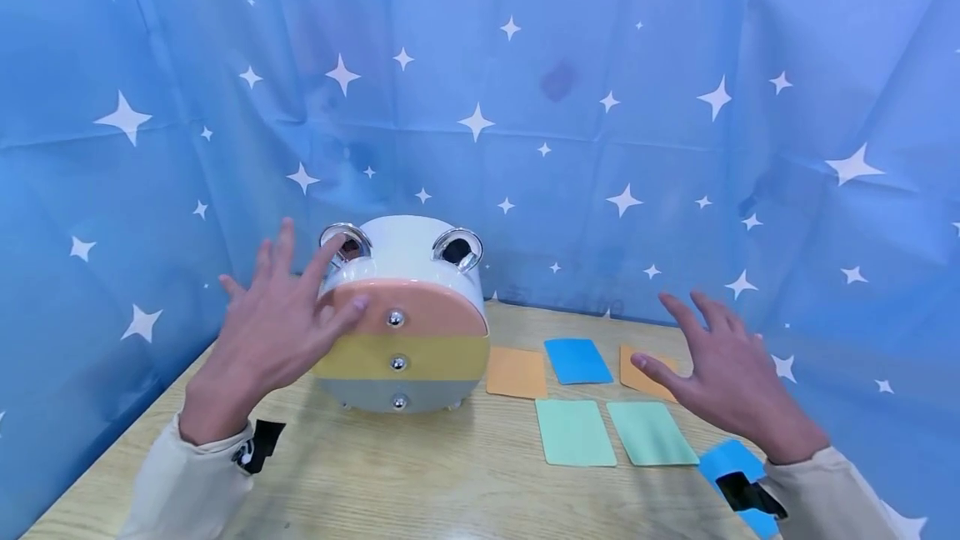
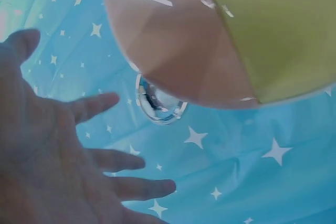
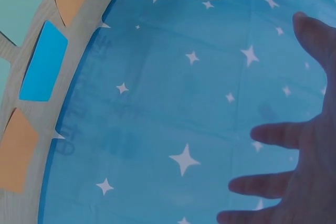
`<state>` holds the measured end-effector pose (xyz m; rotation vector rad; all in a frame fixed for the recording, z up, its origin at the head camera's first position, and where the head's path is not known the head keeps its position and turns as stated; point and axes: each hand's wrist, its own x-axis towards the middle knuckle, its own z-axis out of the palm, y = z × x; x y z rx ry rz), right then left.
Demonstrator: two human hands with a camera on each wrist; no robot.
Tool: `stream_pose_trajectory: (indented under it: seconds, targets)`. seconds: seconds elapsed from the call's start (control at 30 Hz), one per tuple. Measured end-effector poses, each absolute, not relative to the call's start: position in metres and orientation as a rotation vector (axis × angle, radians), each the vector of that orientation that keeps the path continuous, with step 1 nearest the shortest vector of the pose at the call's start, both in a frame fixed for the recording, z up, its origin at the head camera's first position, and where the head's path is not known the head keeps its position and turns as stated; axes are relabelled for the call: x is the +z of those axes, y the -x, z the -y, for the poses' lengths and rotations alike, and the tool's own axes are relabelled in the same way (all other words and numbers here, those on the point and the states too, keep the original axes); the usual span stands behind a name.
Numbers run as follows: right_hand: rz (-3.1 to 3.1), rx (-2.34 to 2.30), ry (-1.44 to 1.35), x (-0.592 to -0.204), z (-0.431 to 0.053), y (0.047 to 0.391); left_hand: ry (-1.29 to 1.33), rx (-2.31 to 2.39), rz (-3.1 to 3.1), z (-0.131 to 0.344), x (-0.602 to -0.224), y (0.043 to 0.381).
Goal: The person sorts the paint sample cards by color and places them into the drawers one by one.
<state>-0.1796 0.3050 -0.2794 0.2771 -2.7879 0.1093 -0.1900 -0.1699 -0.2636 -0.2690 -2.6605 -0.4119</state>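
A small rounded drawer box (image 1: 408, 257) stands on the table, white on top, with two chrome-ringed eyes. Its front has an orange drawer (image 1: 442, 307), a yellow drawer (image 1: 442, 357) and a grey-blue drawer (image 1: 442, 392), each with a silver knob. My left hand (image 1: 273, 327) is spread in front of the box's left side, overlapping it in the head view; the left wrist view shows a gap between fingers and box. To the right, my right hand (image 1: 731, 373) hovers with fingers spread above the cards, holding nothing.
Right of the box lie two orange cards (image 1: 517, 372), a blue card (image 1: 577, 361) and two green cards (image 1: 575, 433). More blue (image 1: 727, 461) shows under the right wrist. A blue star-patterned curtain (image 1: 540, 107) hangs behind the wooden table (image 1: 420, 473).
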Motion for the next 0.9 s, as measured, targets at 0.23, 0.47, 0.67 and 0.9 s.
stream_pose_trajectory:
  seconds: [0.23, 0.47, 0.67, 0.9]
  targets:
    - [2.729, 0.142, -0.318, -0.286, -0.297, 0.178, 0.158, -0.584, 2.576, 0.185, -0.272, 0.195]
    - [2.697, 0.254, -0.352, -0.293, -0.28, 0.174, 0.228, -0.798, 2.669, 0.196, -0.283, 0.211]
    - [2.677, 0.389, -0.422, -0.297, -0.265, 0.169, 0.404, -1.133, 2.617, 0.199, -0.293, 0.227]
    - [2.668, 0.714, -0.509, -0.301, -0.235, 0.166, 0.524, -1.561, 2.513, 0.202, -0.304, 0.239]
